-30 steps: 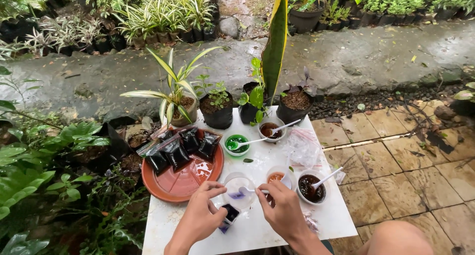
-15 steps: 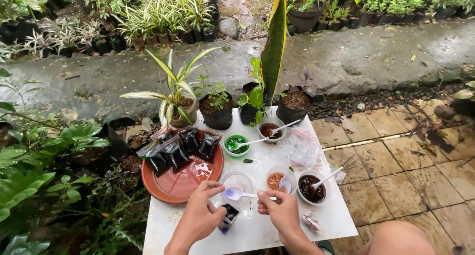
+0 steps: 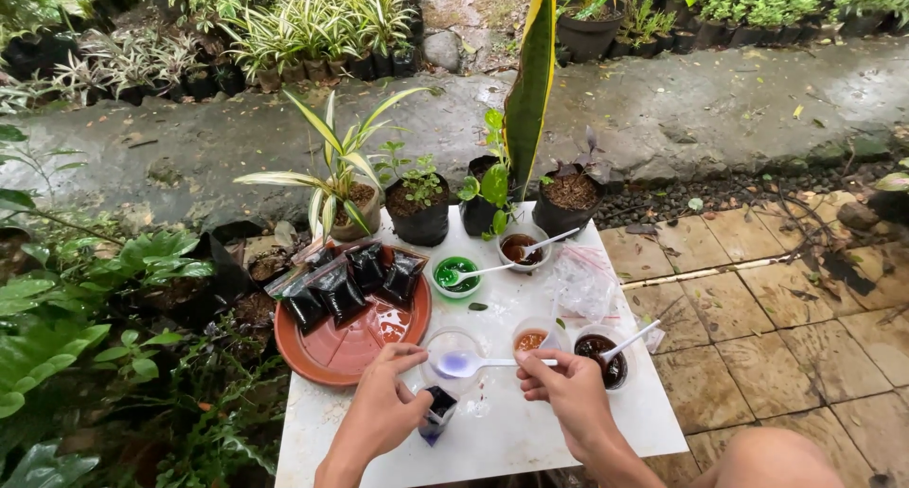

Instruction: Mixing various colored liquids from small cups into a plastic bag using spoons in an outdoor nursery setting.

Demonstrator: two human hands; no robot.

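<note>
My right hand [image 3: 566,386] holds a white plastic spoon [image 3: 473,363] with purple liquid in its bowl, level above a clear cup [image 3: 453,348]. My left hand [image 3: 386,401] grips a small dark plastic pouch [image 3: 437,412] standing on the white table [image 3: 516,431], just below the spoon. Around them sit a cup of orange liquid [image 3: 531,337], a cup of dark liquid with a spoon [image 3: 602,349], a green-filled cup with a spoon [image 3: 456,275] and a brown-filled cup with a spoon [image 3: 522,248].
A terracotta saucer [image 3: 350,341] at the table's left holds several dark filled pouches [image 3: 341,284]. Potted plants [image 3: 421,204] line the table's far edge. A crumpled clear bag [image 3: 582,280] lies at right. Tiled floor [image 3: 757,308] is right, foliage left. My knee [image 3: 786,460] shows at the bottom.
My right hand has lifted the spoon, with purple liquid in it, out of the clear cup and shifted it left over the pouch. My left hand stayed on the pouch.
</note>
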